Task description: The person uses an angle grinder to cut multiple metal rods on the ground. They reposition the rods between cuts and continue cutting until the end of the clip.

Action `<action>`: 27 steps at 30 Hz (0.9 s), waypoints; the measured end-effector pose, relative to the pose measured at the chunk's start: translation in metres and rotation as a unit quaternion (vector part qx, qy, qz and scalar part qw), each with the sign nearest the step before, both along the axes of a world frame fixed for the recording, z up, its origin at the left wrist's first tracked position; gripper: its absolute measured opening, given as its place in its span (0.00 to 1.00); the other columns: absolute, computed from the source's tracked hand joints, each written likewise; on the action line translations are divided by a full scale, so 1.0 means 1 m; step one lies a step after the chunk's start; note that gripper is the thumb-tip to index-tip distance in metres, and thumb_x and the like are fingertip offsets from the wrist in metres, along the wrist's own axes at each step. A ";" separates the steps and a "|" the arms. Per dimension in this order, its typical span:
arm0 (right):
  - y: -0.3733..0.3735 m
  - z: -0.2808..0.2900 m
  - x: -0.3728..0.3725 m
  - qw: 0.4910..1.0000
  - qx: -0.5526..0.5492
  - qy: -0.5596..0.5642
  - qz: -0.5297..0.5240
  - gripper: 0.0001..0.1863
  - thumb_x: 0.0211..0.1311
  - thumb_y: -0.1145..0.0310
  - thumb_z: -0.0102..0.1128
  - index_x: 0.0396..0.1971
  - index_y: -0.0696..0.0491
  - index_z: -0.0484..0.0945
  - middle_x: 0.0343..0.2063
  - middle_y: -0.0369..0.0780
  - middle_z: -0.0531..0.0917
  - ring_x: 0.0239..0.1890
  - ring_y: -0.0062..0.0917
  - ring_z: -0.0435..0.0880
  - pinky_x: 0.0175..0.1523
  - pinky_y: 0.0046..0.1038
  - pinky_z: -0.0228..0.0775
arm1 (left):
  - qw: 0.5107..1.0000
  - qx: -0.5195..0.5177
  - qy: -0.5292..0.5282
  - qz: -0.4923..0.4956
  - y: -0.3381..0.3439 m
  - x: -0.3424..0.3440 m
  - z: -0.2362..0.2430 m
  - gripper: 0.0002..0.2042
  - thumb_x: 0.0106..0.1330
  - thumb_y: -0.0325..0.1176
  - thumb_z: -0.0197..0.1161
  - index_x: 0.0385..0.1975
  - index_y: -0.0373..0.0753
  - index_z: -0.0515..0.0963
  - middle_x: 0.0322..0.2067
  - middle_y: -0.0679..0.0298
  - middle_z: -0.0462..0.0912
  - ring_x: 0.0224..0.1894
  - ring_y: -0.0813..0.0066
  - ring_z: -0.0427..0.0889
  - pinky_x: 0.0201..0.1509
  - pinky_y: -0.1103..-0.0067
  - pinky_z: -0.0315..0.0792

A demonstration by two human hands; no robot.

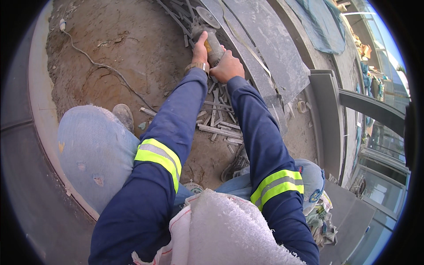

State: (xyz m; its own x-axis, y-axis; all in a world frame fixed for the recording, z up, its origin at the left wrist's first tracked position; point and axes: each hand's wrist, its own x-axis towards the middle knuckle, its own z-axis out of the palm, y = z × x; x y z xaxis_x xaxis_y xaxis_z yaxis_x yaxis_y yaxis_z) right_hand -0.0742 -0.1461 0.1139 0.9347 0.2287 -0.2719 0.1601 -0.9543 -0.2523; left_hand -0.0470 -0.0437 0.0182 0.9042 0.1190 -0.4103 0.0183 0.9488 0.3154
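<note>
Both my hands gripped the angle grinder (pixel 211 40): left hand (pixel 200 52) and right hand (pixel 228 67) clenched around its body. Its disc (pixel 207 17) sat beside the grey stone slab (pixel 265 48), above cut strips (pixel 218 121) on dirt.

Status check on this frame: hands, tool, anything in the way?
Left hand and right hand both gripping the angle grinder. Disc at the grey slab. Cut strips litter the dirt below.

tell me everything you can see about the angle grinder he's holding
The grinder is a small handheld tool with a dusty grey body and a round grey disc at its far end. It points away from the person, disc over a grey slab. The left hand and right hand grip its body. Its cord isn't clearly visible.
</note>
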 end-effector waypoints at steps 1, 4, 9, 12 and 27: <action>-0.001 0.000 0.000 1.000 0.000 0.001 0.000 0.44 0.40 0.50 0.74 0.54 0.63 0.69 0.44 0.57 0.83 0.48 0.48 0.84 0.55 0.40 0.76 | 1.000 -0.005 0.001 -0.005 0.000 0.000 0.000 0.21 0.68 0.53 0.59 0.37 0.38 0.76 0.28 0.52 0.82 0.28 0.55 0.82 0.36 0.64 0.79; 0.002 0.004 -0.001 1.000 -0.013 0.011 0.002 0.47 0.43 0.50 0.72 0.63 0.57 0.64 0.46 0.54 0.83 0.50 0.46 0.84 0.57 0.39 0.75 | 1.000 -0.003 0.001 0.007 0.000 -0.001 0.001 0.21 0.67 0.54 0.59 0.37 0.38 0.76 0.28 0.52 0.82 0.28 0.55 0.82 0.36 0.64 0.79; -0.001 0.003 -0.003 1.000 -0.021 0.022 -0.006 0.51 0.43 0.49 0.73 0.67 0.53 0.62 0.47 0.52 0.83 0.51 0.44 0.84 0.57 0.39 0.75 | 1.000 -0.007 0.017 0.003 -0.005 -0.005 0.006 0.22 0.67 0.55 0.60 0.36 0.37 0.77 0.29 0.51 0.83 0.28 0.56 0.82 0.37 0.64 0.79; -0.001 0.004 -0.004 1.000 -0.020 0.022 -0.001 0.51 0.42 0.49 0.73 0.67 0.53 0.62 0.46 0.52 0.83 0.50 0.44 0.84 0.57 0.39 0.76 | 1.000 -0.008 0.015 -0.003 -0.003 -0.006 0.004 0.22 0.66 0.55 0.60 0.37 0.37 0.76 0.29 0.51 0.83 0.29 0.56 0.83 0.37 0.64 0.79; -0.010 0.003 -0.012 1.000 -0.011 0.006 0.004 0.47 0.41 0.53 0.73 0.62 0.57 0.65 0.43 0.53 0.84 0.48 0.46 0.85 0.55 0.39 0.76 | 1.000 0.009 0.010 -0.002 -0.012 -0.013 0.003 0.24 0.67 0.57 0.58 0.37 0.37 0.77 0.29 0.52 0.83 0.28 0.56 0.83 0.37 0.64 0.79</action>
State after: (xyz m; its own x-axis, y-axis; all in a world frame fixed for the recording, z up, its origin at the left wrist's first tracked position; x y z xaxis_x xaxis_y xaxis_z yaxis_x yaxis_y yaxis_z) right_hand -0.0863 -0.1561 0.1167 0.9293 0.2299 -0.2890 0.1646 -0.9584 -0.2331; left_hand -0.0596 -0.0559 0.0207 0.8966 0.1227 -0.4255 0.0284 0.9430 0.3317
